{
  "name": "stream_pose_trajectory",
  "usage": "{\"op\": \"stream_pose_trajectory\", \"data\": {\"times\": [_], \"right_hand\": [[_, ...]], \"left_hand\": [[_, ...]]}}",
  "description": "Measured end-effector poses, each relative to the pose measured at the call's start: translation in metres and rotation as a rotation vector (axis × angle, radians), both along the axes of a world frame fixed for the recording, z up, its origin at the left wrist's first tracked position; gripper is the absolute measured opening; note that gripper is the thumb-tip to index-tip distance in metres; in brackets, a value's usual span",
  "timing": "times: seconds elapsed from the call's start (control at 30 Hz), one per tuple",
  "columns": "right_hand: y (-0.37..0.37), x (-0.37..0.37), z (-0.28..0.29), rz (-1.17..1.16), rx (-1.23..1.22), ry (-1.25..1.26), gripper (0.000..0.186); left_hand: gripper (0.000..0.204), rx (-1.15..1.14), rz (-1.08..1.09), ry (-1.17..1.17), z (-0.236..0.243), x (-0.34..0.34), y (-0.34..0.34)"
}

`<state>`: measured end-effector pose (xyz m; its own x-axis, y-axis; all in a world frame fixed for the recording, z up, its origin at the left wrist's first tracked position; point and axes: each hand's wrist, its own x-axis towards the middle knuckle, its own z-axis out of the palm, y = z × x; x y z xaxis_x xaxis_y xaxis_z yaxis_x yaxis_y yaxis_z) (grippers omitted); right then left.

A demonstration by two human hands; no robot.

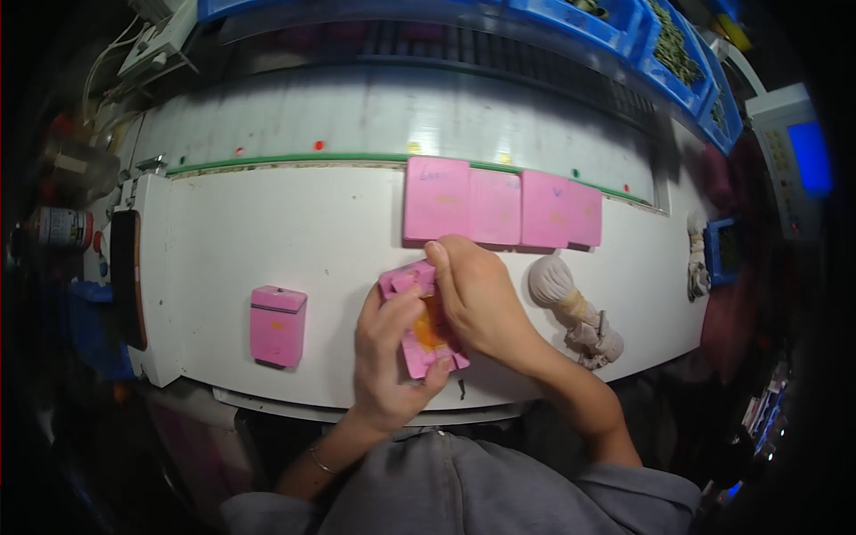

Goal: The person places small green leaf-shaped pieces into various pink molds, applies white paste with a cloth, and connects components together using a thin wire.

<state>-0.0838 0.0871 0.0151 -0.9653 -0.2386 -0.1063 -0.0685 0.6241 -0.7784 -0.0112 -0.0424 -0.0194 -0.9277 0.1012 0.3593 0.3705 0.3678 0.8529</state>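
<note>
A pink mould block (417, 358) with an orange-yellow patch in its open face is held just above the white worktop, near its front edge. My left hand (379, 348) is closed round its left side, with fingertips over the face and the thumb at the lower end. Closed along its right edge is my right hand (481, 299), its thumb at the upper end. What those right fingers grip underneath is hidden. Several pink mould blocks (437, 201) stand in a row just beyond my hands. Another pink mould block (278, 334), with a dark seam near its top, sits apart on the left.
White cloth bundles (553, 281) lie right of my hands. A green strip (357, 159) edges the pale panel beyond the worktop (223, 232). Blue baskets (687, 89), one with green pieces, line the far right, beside a box with a blue screen (809, 159).
</note>
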Motion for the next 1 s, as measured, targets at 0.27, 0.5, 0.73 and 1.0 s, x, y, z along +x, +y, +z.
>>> {"op": "stream_pose_trajectory", "data": {"times": [0.27,0.5,0.73,1.0], "right_hand": [[0.082,0.043,0.013,-0.119,0.47,0.407,0.048],[0.085,0.067,0.025,0.014,0.259,0.275,0.054],[0.035,0.044,0.029,0.484,0.533,0.796,0.044],[0.028,0.05,0.029,0.505,0.585,0.782,0.048]], "left_hand": [[0.083,0.067,-0.125,-0.116,-0.002,-0.002,-0.013],[0.091,-0.035,-0.051,-0.159,0.003,-0.012,-0.013],[0.096,-0.141,-0.042,-0.154,0.01,-0.016,-0.014],[0.093,-0.165,-0.054,-0.134,0.009,-0.012,-0.018]]}}
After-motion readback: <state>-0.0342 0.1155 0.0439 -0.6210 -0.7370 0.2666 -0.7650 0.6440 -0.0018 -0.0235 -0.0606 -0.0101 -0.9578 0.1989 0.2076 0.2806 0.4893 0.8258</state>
